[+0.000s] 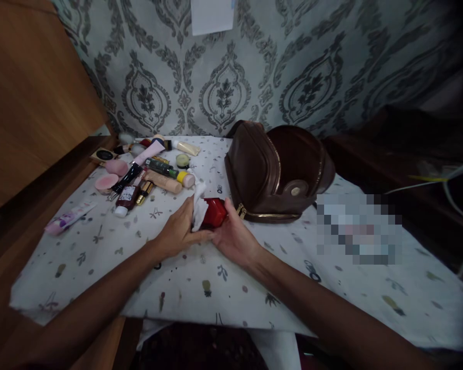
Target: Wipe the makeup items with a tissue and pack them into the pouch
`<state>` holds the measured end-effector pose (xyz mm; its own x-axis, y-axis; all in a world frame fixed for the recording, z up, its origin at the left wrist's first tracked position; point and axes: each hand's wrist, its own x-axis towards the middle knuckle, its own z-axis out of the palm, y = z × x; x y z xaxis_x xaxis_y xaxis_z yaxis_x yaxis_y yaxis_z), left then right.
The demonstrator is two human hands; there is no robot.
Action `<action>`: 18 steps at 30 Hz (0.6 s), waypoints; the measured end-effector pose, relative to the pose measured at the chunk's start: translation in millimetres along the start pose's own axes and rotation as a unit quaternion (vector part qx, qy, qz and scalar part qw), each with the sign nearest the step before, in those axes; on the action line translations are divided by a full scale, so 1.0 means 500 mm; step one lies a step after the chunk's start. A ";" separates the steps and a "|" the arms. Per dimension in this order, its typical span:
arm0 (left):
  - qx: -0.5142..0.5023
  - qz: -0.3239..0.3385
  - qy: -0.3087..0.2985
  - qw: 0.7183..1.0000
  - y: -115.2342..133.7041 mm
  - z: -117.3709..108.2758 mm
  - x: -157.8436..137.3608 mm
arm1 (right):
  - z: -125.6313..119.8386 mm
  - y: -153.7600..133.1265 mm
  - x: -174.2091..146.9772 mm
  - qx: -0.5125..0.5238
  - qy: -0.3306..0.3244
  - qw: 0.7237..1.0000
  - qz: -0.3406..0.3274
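Above the middle of the cloth-covered table, my right hand is closed around a shiny red object, perhaps a small bottle or case; its full shape is hidden by my fingers. My left hand grips a crumpled white tissue and presses it against the red object's left side. Just behind my right hand stands a dark brown makeup bag with a gold zipper, its top unzipped. Left of my hands lies a loose heap of cosmetics, with a beige tube and a dark red bottle with a white cap nearest.
A pink and purple tube lies apart at the left. A small jar and a cream tube sit toward the back. At the right is a pixelated item. A wooden panel borders the left; a patterned curtain hangs behind.
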<state>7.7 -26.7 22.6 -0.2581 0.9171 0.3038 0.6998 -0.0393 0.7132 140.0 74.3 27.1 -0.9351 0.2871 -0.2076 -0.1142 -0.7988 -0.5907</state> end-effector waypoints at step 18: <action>0.094 0.117 0.097 0.984 0.011 0.008 -0.006 | -0.010 -0.003 0.011 0.074 0.041 0.996 0.019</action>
<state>14.9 -28.0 23.2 -0.1851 0.7977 0.5740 0.8615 -0.1493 0.4853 137.0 79.8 23.2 -0.9098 0.2927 -0.2941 -0.1329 -0.8770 -0.4617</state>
